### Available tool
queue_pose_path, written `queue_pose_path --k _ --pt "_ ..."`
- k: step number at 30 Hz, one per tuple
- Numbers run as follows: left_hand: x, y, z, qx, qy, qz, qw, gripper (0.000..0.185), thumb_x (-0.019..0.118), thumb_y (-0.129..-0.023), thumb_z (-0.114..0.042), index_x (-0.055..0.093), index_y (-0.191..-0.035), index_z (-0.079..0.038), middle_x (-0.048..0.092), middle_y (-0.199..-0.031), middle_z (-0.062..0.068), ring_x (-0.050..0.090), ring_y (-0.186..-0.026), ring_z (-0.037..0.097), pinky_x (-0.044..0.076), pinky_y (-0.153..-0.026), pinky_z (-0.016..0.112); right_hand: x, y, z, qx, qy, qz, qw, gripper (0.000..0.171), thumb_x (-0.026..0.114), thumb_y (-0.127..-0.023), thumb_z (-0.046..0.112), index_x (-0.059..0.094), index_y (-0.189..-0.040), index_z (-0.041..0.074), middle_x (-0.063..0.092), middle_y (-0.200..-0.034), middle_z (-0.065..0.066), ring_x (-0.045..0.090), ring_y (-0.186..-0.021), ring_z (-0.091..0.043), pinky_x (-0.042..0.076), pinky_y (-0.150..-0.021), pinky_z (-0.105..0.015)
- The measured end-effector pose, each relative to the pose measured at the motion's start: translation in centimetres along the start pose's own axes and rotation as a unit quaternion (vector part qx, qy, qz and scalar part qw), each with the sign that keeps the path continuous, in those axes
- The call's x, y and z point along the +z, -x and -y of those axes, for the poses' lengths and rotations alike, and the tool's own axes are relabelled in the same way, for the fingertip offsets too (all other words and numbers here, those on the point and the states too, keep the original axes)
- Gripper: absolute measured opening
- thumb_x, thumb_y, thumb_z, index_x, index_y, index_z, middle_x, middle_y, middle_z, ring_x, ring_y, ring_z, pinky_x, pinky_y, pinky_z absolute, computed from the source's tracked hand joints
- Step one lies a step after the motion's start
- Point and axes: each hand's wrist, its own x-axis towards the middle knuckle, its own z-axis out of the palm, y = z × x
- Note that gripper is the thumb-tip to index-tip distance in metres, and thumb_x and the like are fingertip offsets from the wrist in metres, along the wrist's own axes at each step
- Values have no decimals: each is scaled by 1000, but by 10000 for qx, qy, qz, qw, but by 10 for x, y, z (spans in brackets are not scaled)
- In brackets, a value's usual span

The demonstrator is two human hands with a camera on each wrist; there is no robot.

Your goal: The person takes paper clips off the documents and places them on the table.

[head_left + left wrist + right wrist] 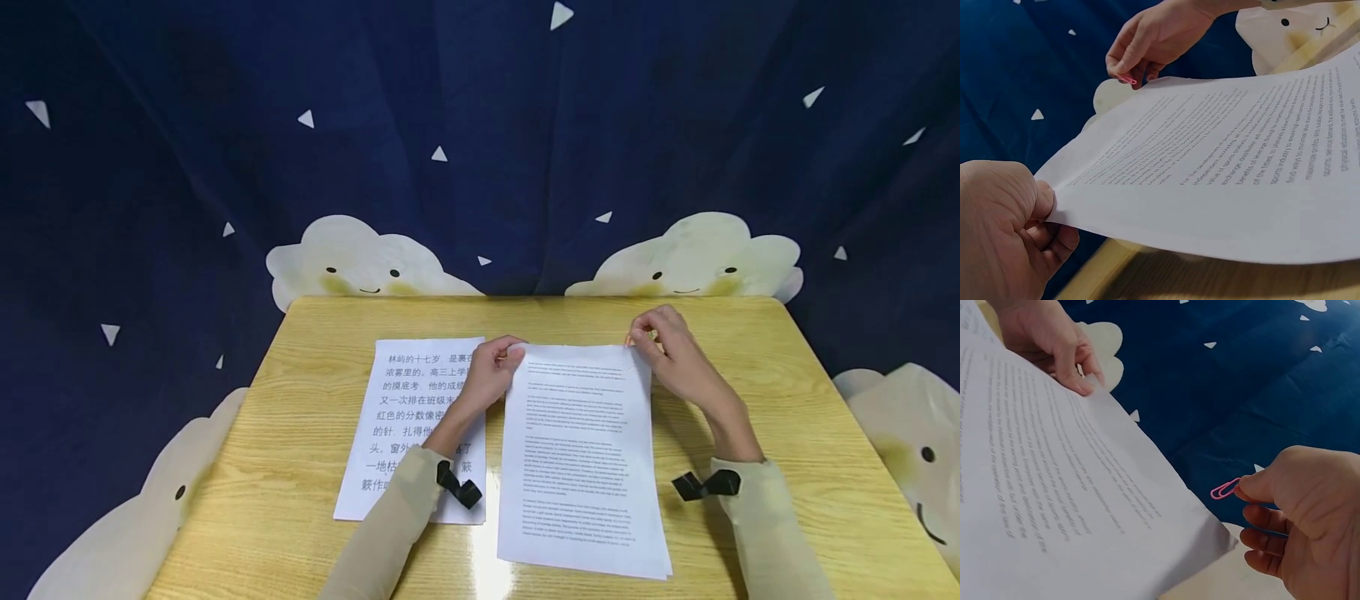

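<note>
My left hand pinches the upper left corner of a sheaf of printed sheets, its thumb on top. The sheaf's top edge is raised off the table, and small lines of English text cover it. In the right wrist view my right hand holds a pink paper clip between thumb and forefinger. That clip is just beyond the sheets' upper right corner and looks apart from it. The left wrist view also shows the clip at the right fingertips, close to the paper's far edge.
A second set of sheets with large Chinese characters lies to the left, partly under my left forearm. Both rest on a wooden table. Behind it hangs a dark blue curtain with white triangles and clouds.
</note>
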Motion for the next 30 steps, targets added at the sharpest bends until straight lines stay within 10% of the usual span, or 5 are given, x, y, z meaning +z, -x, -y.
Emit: queue_pose_path --k 30 --pt "-4 -2 9 95 -129 -97 9998 21 61 -106 -13 75 -116 -2 76 -93 12 66 -73 12 52 -68 24 -18 5 -44 370 164 -179 9990 22 49 -112 16 61 -107 -2 51 -106 -15 40 -98 -21 33 -78 -31"
